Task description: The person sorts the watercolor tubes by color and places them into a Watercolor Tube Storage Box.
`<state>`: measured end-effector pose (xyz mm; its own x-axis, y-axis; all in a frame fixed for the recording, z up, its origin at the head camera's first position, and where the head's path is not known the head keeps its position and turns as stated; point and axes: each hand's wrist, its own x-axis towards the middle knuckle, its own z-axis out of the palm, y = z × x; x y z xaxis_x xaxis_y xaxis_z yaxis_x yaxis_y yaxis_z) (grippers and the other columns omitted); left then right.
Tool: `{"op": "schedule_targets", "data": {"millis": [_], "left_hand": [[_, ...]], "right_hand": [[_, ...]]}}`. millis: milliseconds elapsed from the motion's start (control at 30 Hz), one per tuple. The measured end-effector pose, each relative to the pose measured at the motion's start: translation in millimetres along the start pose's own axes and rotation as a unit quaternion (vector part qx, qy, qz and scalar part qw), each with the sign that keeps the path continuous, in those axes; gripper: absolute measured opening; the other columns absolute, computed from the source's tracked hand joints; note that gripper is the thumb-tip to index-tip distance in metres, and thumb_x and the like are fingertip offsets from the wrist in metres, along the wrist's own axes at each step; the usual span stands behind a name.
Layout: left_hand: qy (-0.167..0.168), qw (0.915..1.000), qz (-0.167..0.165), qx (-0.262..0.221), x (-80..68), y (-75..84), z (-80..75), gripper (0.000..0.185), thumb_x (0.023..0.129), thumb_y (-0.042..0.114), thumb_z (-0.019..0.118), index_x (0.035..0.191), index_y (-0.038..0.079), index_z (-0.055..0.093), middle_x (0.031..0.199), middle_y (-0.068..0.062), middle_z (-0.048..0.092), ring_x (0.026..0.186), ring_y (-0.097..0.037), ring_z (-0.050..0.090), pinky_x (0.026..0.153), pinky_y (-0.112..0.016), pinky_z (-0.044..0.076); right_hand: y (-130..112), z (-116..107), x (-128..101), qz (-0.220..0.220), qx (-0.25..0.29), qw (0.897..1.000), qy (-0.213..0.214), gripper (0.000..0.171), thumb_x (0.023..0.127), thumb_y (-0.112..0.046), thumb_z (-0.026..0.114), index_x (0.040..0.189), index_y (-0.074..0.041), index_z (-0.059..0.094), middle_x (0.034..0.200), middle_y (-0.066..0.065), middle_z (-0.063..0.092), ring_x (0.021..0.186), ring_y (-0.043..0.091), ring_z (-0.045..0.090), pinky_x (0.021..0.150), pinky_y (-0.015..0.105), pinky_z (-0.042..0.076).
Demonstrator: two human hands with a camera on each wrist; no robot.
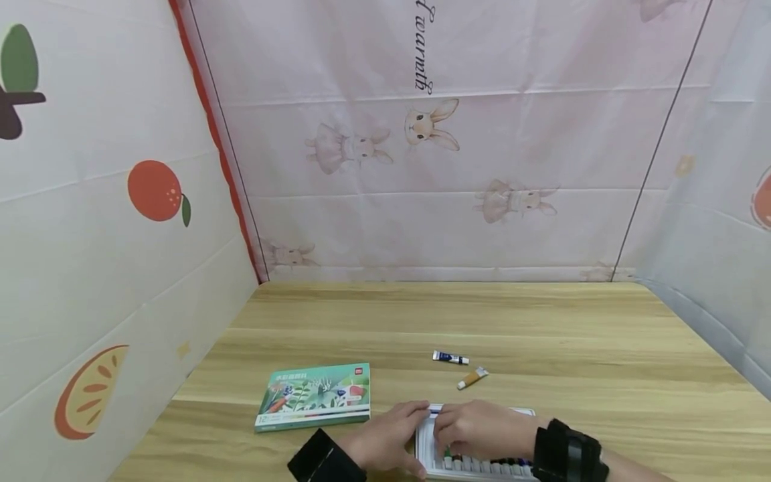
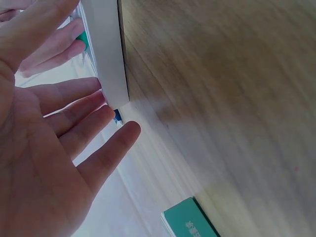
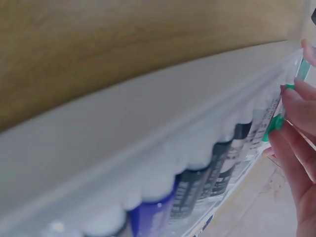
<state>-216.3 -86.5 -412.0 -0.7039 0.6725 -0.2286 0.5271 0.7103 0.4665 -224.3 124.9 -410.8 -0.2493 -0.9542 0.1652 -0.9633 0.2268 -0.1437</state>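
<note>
we see a white tray (image 1: 423, 447) with white-capped tubes in it: one violet-blue tube (image 3: 152, 217), one dark tube (image 3: 190, 190) with pale lettering, and a bright green tube (image 3: 274, 128). on the yellow-tan table (image 1: 385, 311), streaked with wood grain, we find a navy tube (image 1: 450, 358) with white ends and an ochre tube (image 1: 472, 379) with a white cap. the box (image 1: 313, 393) is mint green, printed with leafy plants and a red logo. we note black wristbands (image 1: 571, 454), pale pink cloth (image 1: 373, 60) patterned with rabbits, and white cloth (image 1: 66, 261) with orange-red fruit.
</note>
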Motion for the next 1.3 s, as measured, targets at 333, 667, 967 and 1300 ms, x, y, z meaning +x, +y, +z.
{"op": "schedule_targets", "data": {"millis": [333, 667, 967, 1300], "left_hand": [[0.003, 1.0000, 0.001, 0.004, -0.5, 0.5, -0.5, 0.077, 0.072, 0.040, 0.074, 0.136, 0.010, 0.043, 0.142, 0.003, 0.034, 0.124, -0.011, 0.034, 0.099, -0.028, 0.037], [0.007, 0.9998, 0.004, 0.018, 1.1, 2.1, -0.7, 0.079, 0.071, 0.042, 0.074, 0.136, 0.009, 0.043, 0.142, 0.002, 0.034, 0.126, -0.012, 0.033, 0.098, -0.029, 0.037], [0.005, 0.9995, 0.013, 0.026, 1.9, 1.9, -1.6, 0.080, 0.073, 0.044, 0.072, 0.137, 0.008, 0.041, 0.143, 0.001, 0.033, 0.127, -0.013, 0.032, 0.098, -0.027, 0.037], [0.003, 0.9999, 0.007, 0.014, 0.1, 0.8, -1.4, 0.077, 0.072, 0.041, 0.074, 0.136, 0.008, 0.044, 0.142, 0.001, 0.034, 0.126, -0.012, 0.033, 0.098, -0.028, 0.037]], "right_hand": [[-1.3, 0.7, -2.0, -0.038, -0.034, 0.999, 0.012, 0.018, 0.083, -0.011, 0.068, 0.100, -0.017, 0.068, 0.106, -0.008, 0.061, 0.102, 0.000, 0.050, 0.087, 0.012, 0.040], [-0.4, -1.2, -4.3, 0.022, 0.032, 0.999, -0.007, 0.016, 0.083, -0.012, 0.069, 0.097, -0.019, 0.068, 0.104, -0.010, 0.061, 0.095, -0.003, 0.050, 0.083, 0.010, 0.042], [0.2, -1.7, -0.9, 0.049, 0.054, 0.997, -0.019, 0.008, 0.083, -0.018, 0.068, 0.090, -0.022, 0.067, 0.100, -0.013, 0.058, 0.091, -0.004, 0.049, 0.076, 0.010, 0.043], [-3.6, -2.9, 4.7, 0.085, 0.050, 0.994, -0.043, 0.019, 0.081, -0.013, 0.070, 0.100, -0.017, 0.071, 0.100, -0.012, 0.061, 0.093, -0.001, 0.052, 0.080, 0.019, 0.048]]}}
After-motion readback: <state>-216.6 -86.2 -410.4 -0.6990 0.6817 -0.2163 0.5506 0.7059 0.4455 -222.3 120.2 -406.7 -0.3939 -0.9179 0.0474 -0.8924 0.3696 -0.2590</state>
